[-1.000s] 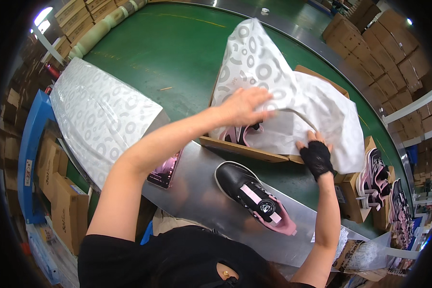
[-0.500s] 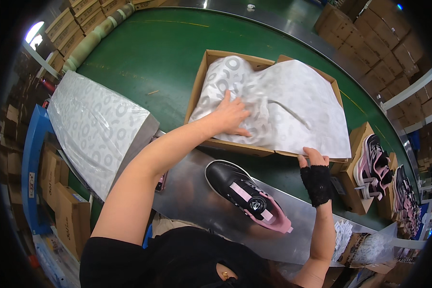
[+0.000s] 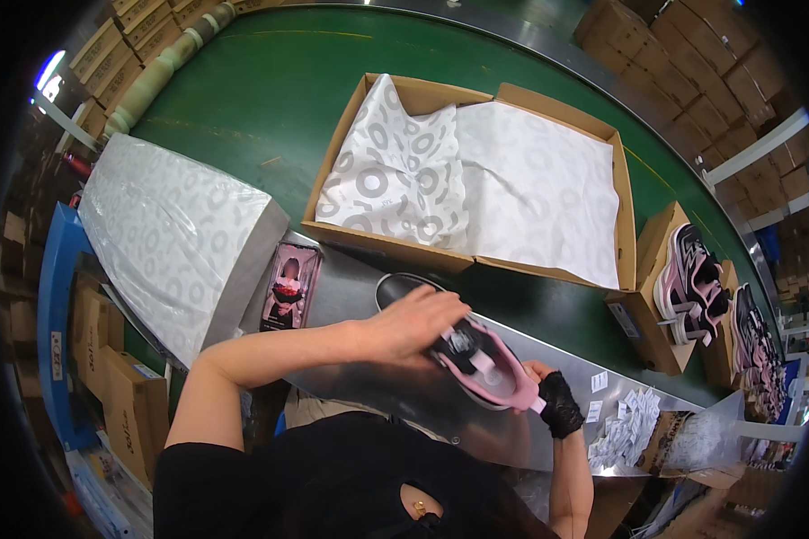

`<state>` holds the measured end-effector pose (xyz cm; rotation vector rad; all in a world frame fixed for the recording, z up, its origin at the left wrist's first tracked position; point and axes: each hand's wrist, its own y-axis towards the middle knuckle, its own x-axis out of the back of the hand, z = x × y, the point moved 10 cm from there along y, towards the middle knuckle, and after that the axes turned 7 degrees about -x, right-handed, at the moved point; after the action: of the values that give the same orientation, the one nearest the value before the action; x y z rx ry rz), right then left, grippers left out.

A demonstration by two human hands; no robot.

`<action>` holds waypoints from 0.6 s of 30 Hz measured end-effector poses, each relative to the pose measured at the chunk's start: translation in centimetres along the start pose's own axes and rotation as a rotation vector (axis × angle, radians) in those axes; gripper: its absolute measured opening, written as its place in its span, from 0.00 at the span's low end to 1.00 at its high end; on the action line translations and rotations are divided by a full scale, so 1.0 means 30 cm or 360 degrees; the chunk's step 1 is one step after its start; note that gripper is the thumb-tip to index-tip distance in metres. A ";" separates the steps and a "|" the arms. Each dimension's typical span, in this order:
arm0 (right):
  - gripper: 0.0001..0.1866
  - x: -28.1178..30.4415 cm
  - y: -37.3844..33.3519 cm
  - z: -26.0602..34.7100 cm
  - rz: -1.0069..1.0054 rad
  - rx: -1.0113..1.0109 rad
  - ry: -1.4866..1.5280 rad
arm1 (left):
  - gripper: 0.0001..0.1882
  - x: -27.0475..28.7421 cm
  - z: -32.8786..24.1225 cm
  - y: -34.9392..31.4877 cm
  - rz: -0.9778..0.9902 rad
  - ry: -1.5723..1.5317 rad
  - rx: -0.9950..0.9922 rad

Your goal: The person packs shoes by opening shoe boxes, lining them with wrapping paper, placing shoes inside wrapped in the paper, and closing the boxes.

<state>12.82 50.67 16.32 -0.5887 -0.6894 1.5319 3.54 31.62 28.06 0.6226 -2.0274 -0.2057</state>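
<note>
Near black-and-pink sneaker (image 3: pixel 483 361); white tissue paper patterned with grey rings (image 3: pixel 472 180); brown cardboard box (image 3: pixel 386 244); far green tabletop (image 3: pixel 270 99).

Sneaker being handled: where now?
Head view: the black-and-pink sneaker is right of centre, nearer the wearer than the shoebox, left hand over its front half, right hand at its heel.

Counting from the middle of the view, there are two hands, the left hand (image 3: pixel 413 325) and the right hand (image 3: pixel 557 402), on one black-and-pink shoe (image 3: pixel 496 382) toward five o'clock. One open cardboard box (image 3: pixel 386 246) is at one o'clock, and one phone (image 3: pixel 290 286) and one wrapped stack (image 3: pixel 180 242) are at nine. At four o'clock, two white labels (image 3: pixel 600 382) lie apart from one label pile (image 3: pixel 625 431), too dense to count.
</note>
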 end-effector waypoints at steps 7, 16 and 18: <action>0.11 -0.124 -0.118 0.408 0.0204 0.0548 0.0128 | 0.40 0.279 0.100 -0.127 -0.0578 -0.0982 0.0842; 0.13 -0.109 -0.029 0.309 0.0201 0.0475 0.0090 | 0.38 0.566 0.265 -0.122 -0.1271 -0.0672 0.1010; 0.13 -0.099 -0.033 0.305 0.0190 0.0483 0.0072 | 0.35 0.571 0.411 -0.098 -0.1473 -0.0828 0.1012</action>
<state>7.09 47.01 23.21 -0.4390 -0.3819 1.6896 -12.77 19.10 33.60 2.0750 -2.1270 -0.2790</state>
